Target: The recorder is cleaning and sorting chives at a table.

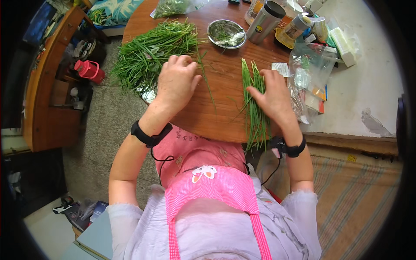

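A large heap of green garlic chives point(159, 42) lies on the left of the round wooden table point(221, 113). My left hand point(178, 78) is at the heap's right edge, its fingers bent down and their tips hidden; whether it holds a stalk is unclear. Loose stalks point(208, 84) trail beside it. On the right, a smaller bundle of chives point(255, 107) lies lengthwise, its pale ends away from me and its green tips over the table's near edge. My right hand point(274, 91) is over the bundle's right side, thumb and fingers spread.
A metal bowl point(226, 46) with plant scraps stands beyond my hands. Nearby are a steel tumbler point(266, 22), a jar point(295, 27) and a plastic bag of greens point(170, 8). Plastic packaging point(308, 68) lies at the right by the wall. A red thermos jug point(90, 71) stands at the left.
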{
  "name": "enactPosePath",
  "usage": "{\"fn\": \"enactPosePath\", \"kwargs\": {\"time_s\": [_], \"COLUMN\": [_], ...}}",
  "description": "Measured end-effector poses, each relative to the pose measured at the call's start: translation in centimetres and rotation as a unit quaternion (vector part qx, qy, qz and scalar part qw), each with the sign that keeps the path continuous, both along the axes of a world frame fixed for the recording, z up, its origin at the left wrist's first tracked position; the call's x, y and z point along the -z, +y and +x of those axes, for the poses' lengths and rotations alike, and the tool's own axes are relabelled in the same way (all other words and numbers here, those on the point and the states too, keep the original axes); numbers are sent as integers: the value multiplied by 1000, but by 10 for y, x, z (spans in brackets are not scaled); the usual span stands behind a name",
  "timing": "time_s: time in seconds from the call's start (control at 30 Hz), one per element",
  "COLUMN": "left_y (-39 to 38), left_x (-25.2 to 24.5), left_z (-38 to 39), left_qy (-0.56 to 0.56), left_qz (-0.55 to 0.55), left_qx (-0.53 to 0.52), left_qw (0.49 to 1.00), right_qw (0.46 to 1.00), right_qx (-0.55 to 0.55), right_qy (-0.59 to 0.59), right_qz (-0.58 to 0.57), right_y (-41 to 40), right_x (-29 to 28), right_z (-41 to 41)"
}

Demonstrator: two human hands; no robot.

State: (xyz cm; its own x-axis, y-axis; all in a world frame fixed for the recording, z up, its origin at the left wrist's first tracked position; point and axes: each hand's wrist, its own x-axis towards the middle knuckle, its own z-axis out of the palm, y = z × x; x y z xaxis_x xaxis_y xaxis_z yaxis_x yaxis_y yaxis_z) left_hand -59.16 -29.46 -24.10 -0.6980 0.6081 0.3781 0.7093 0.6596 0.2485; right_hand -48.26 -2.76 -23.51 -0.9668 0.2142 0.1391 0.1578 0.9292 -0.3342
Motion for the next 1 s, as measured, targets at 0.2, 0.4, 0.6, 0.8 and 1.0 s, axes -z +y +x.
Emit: {"fn": "enactPosePath", "kwargs": {"time_s": [0.2,0.4,0.6,0.8,1.0], "left_y": [26,-13,-42,-57,-84], "left_x": [9,14,6,3,4], "left_z": [7,-10,-21,-34,-48], "left_qy": [-45,-61,-1,-4,6], "left_qz": [-26,-115,-175,-194,-110], "left_qx": [123,88,29,-44,-7], "left_qw": [991,988,984,980,994], "right_qw": [988,992,971,958,965], "right_qx": [-77,-76,-170,-254,-223], "right_qy": [31,14,-102,-98,-69], "right_qz": [132,102,-132,-85,-118], "right_y": [-12,4,-41,-110,-101], "right_x": [19,-9,-1,5,-30], "right_z": [4,3,-54,-107,-130]}}
